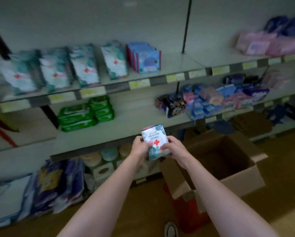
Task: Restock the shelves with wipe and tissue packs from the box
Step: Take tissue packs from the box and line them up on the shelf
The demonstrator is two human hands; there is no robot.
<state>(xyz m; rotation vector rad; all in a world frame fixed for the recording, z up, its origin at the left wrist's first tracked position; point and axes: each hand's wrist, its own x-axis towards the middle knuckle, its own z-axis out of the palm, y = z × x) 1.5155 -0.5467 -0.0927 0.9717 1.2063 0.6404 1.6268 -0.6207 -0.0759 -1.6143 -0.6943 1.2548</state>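
You held the pack (154, 141) upright between both hands, left hand (140, 146) and right hand (173, 147) gripping its sides, below and right of the matching row (66, 69) on the upper shelf (175, 61).

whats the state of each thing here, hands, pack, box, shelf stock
left hand: grips the pack's left side
right hand: grips the pack's right side
wipe pack: held upright in front of the shelves, red cross facing the camera
cardboard box: on the floor, flaps open
matching packs: standing in a row on the upper shelf
green packs: stacked on the middle shelf
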